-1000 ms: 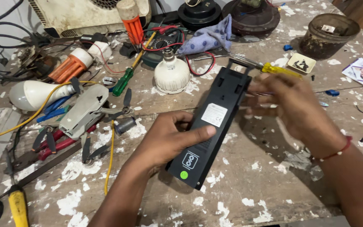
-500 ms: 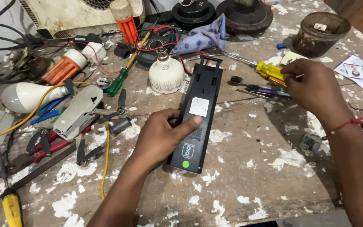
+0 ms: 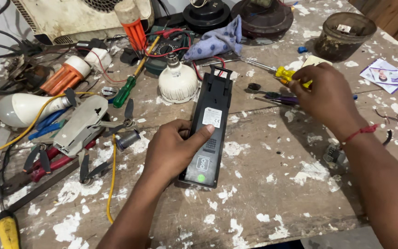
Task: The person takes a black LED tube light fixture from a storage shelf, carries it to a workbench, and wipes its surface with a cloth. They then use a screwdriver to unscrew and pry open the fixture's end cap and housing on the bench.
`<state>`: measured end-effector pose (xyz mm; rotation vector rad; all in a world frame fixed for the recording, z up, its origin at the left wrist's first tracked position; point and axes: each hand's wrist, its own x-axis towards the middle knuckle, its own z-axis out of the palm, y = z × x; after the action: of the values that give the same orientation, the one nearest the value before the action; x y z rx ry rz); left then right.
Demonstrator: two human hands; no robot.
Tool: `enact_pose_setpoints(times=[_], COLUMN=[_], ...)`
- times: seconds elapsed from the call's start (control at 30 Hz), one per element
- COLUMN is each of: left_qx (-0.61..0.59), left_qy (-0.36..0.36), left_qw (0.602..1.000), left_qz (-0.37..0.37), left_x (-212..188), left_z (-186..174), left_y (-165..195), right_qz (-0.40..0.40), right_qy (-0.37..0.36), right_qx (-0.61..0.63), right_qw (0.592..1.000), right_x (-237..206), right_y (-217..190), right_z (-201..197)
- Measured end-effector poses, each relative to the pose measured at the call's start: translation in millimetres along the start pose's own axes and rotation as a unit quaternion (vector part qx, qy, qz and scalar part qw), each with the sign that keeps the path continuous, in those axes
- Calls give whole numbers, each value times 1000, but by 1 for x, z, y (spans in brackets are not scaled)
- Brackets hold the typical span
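Head view: the left hand [image 3: 173, 152] lies near the centre of the paint-flecked wooden table [image 3: 263, 198]. Its fingers are wrapped around the left edge of a long black device [image 3: 208, 133], and the thumb presses across the device's face just below a white label. The device lies flat, running from 6 o'clock up toward 12, with a green dot near its lower end. At about 2 o'clock from it, the right hand [image 3: 323, 99] has its fingers closed on the handle of a yellow screwdriver [image 3: 284, 74], whose metal shaft points away toward 10 o'clock. A red thread circles that wrist. Just beside the device's upper end, at 11 o'clock, stands a white bulb [image 3: 177, 82]. A blue spotted cloth [image 3: 215, 41] lies beyond it, at 12 o'clock. Well off at 9 o'clock sit a grey tool body [image 3: 77, 124], red-handled pliers [image 3: 47, 163] and a second, larger white bulb [image 3: 21, 109]. A dark round jar [image 3: 344, 34] stands at 1 o'clock, near the table's far edge.
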<state>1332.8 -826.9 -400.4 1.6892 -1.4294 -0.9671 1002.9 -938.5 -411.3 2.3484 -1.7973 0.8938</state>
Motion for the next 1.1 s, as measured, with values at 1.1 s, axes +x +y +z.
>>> enact_pose_setpoints(times=[1.1], left_qx=[81], left_qy=[61], left_qw=[995], left_qz=[9], left_x=[-2], left_z=[-2], left_y=[4], right_qz=[-37], right_qy=[183], right_qx=[104], right_qw=[977], right_x=[-6], right_y=[-28], right_z=[-21])
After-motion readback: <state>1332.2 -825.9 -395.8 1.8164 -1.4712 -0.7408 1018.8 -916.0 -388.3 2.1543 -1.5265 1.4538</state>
